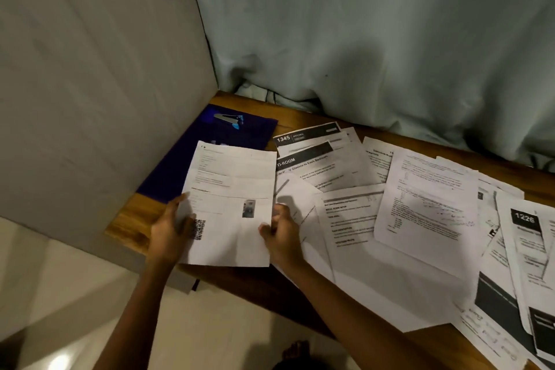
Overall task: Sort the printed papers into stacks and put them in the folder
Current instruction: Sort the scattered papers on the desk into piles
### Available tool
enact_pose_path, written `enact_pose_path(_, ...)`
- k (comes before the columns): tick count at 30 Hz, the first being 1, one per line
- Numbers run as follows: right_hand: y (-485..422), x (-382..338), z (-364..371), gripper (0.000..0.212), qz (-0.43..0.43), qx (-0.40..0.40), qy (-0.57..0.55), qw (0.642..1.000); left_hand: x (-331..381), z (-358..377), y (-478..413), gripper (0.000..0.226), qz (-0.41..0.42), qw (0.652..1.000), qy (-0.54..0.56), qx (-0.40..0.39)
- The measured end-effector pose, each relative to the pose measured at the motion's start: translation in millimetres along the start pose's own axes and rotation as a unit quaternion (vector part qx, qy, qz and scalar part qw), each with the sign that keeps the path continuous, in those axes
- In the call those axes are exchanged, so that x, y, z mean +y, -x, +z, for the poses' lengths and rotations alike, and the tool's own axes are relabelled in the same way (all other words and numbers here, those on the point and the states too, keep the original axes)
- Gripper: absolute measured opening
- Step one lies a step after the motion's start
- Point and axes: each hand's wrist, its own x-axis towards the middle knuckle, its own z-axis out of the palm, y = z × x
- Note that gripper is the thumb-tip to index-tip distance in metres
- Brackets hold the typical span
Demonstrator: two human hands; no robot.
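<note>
Fingers (175, 207) of the left hand (169, 231) and right hand (279, 237) pinch the side edges of a white printed sheet with a QR code (231, 189), held near the wooden table's (126, 219) left edge and overlapping a dark blue flat folder (240, 132). Loose printed white papers (420, 204) lie spread rightward.

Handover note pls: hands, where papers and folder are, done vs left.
Left hand grips the left edge of one QR-code sheet; right hand pinches its right edge.
Folder, blue, lies by the wall at the table's left end, with a stapler on it; the sheet overlaps it.
Papers lie spread and overlapping to the right.
Done: no neat stack seen.
Left: sort, stack, file in the folder.
</note>
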Motion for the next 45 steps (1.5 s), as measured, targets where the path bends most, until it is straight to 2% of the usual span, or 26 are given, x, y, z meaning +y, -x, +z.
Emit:
enact_pose_path(4,-0.5,11.2,22.5,0.042,-0.032,-0.070,0.078,0.994,-29.0,-8.7,-7.2,0.053,-0.024,0.998,-0.060,-0.001)
enact_pose_path(9,3.3,21.1,31.9,0.040,-0.085,-0.108,0.148,0.980,-42.1,-11.8,-8.7,0.051,-0.050,0.992,-0.119,-0.006)
enact_pose_path(13,6.1,18.5,21.0,0.039,-0.091,-0.106,0.149,0.979,-41.6,-1.1,-7.2,0.053,-0.010,0.971,-0.237,0.039)
enact_pose_path(17,-1.0,18.9,-15.7,0.035,-0.124,-0.041,0.182,0.975,0.0,30.3,4.5,0.046,0.044,0.983,-0.169,0.054)
enact_pose_path(20,-17.8,27.6,-49.9,0.038,-0.147,0.006,0.233,0.961,34.3,62.0,17.5,0.039,0.121,0.987,-0.108,0.020)
enact_pose_path(23,-44.9,44.9,-75.6,0.050,-0.159,0.019,0.312,0.936,56.3,95.3,30.1,0.048,0.236,0.966,-0.098,-0.040)
enact_pose_path(25,-65.2,52.6,-89.7,0.063,-0.125,-0.024,0.370,0.920,63.0,117.1,35.6,0.058,0.282,0.947,-0.138,-0.063)
enact_pose_path(29,-89.2,65.1,-105.3,0.076,-0.082,-0.097,0.430,0.894,68.7,150.0,52.5,0.089,0.256,0.934,-0.235,-0.081)
enact_pose_path(32,-95.5,66.7,-110.3,0.078,-0.076,-0.104,0.410,0.903,67.1,161.2,58.3,0.106,0.240,0.924,-0.273,-0.120)
enact_pose_path(36,-98.6,57.9,-110.3,0.082,-0.048,-0.100,0.419,0.901,57.9,167.6,59.1,0.113,0.236,0.920,-0.274,-0.153)
enact_pose_path(40,-92.8,55.3,-109.0,0.073,-0.020,-0.084,0.383,0.920,56.3,165.3,66.6,0.104,0.244,0.923,-0.251,-0.162)
enact_pose_path(45,-66.7,51.9,-116.1,0.033,-0.034,-0.079,0.410,0.908,57.6,159.4,82.3,0.077,0.250,0.920,-0.231,-0.191)
